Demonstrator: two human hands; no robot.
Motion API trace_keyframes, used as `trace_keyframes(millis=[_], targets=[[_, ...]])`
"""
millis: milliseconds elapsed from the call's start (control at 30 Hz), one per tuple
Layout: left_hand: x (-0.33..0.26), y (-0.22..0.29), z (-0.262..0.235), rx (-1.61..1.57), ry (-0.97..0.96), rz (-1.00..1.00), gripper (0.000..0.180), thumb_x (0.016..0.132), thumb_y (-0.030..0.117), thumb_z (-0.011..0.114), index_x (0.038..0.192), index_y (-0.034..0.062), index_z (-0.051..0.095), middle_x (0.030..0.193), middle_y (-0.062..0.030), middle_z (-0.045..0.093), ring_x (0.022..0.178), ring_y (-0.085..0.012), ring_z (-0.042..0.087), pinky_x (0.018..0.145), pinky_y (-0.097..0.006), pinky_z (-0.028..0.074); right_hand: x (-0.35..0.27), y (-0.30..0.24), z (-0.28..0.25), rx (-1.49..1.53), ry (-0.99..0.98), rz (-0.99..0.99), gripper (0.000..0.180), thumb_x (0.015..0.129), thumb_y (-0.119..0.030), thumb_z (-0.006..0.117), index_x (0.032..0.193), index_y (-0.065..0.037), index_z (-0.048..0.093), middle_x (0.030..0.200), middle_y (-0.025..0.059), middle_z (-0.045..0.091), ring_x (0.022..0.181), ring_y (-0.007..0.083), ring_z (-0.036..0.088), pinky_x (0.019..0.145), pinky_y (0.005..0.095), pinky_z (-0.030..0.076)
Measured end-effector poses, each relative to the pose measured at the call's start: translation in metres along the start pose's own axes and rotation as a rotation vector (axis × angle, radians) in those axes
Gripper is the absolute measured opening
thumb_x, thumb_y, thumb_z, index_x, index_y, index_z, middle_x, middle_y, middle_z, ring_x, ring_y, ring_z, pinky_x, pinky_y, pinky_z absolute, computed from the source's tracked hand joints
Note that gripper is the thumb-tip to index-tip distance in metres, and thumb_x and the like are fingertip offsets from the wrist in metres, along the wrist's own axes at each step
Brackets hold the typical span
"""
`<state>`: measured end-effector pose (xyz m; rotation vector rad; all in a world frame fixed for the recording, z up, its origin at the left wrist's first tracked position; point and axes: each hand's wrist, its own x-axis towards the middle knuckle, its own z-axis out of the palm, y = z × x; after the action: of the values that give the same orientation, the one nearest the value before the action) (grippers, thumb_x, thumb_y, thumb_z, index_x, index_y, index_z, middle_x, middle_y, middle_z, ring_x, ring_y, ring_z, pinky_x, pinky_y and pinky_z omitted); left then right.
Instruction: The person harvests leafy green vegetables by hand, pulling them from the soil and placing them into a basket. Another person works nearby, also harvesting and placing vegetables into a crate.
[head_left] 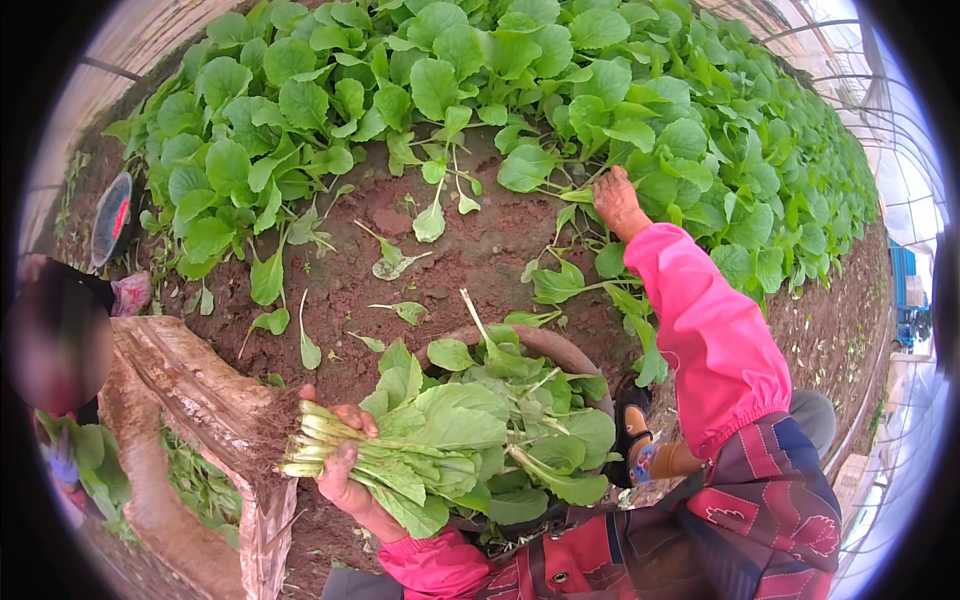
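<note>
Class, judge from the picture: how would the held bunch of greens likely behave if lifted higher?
The bunch of greens would probably flop at the leaves, which look broad and thin, and might tear. Its pale stems, straight in the left hand, seem likely to be fairly stiff.

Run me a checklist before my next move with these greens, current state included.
1. Left hand closed around the pale-stemmed green leafy bundle: ok.
2. Right hand at the edge of the dense green leafy bed: ok.
3. Stem inside the right hand's grip: cannot tell, fingertips hidden.
4. Round brown-rimmed container uncovered: not ok, a green leafy heap covers it.
5. Reddish-brown soil free of loose green leaves: not ok, several lie scattered.
</note>
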<state>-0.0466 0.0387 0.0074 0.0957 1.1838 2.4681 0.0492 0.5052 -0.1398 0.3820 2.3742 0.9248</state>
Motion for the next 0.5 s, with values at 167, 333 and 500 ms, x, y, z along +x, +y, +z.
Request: trace_keyframes(millis=[167, 333, 500], targets=[[0.002, -0.005, 0.001, 0.009, 0.006, -0.004, 0.071, 0.067, 0.005, 0.06, 0.129, -0.0026, 0.026, 0.081, -0.0122, 0.049, 0.07, -0.018, 0.044, 0.065, -0.029, 0.038, 0.018, -0.035, -0.02, -0.194, -0.031, -0.058, 0.027, 0.084, -0.016, 0.042, 0.102, -0.006, 0.059, 0.095, 0.0085, 0.058, 0.095, 0.0251, 0.05, 0.086, 0.0453, 0.03], [0.001, -0.006, 0.0, 0.063, 0.027, -0.001, 0.071, 0.067, 0.006, 0.061, 0.128, -0.0034, 0.026, 0.083, -0.0124, 0.049, 0.07, -0.0183, 0.044, 0.065, -0.03, 0.038, 0.033, -0.029, -0.009, 0.065, -0.091, -0.064, 0.024, 0.082, -0.016, 0.047, 0.101, -0.009, 0.061, 0.097, 0.007, 0.059, 0.097, 0.0224, 0.053, 0.085, 0.0463, 0.033], [-0.002, -0.003, -0.001, 0.047, 0.026, -0.008, 0.071, 0.068, 0.006, 0.061, 0.128, -0.0032, 0.025, 0.084, -0.0123, 0.049, 0.072, -0.0181, 0.044, 0.066, -0.03, 0.038, 0.04, -0.024, -0.005, 0.308, -0.109, 0.023, 0.02, 0.079, -0.017, 0.052, 0.094, -0.013, 0.065, 0.094, 0.0047, 0.064, 0.092, 0.0203, 0.06, 0.074, 0.0378, 0.046]])
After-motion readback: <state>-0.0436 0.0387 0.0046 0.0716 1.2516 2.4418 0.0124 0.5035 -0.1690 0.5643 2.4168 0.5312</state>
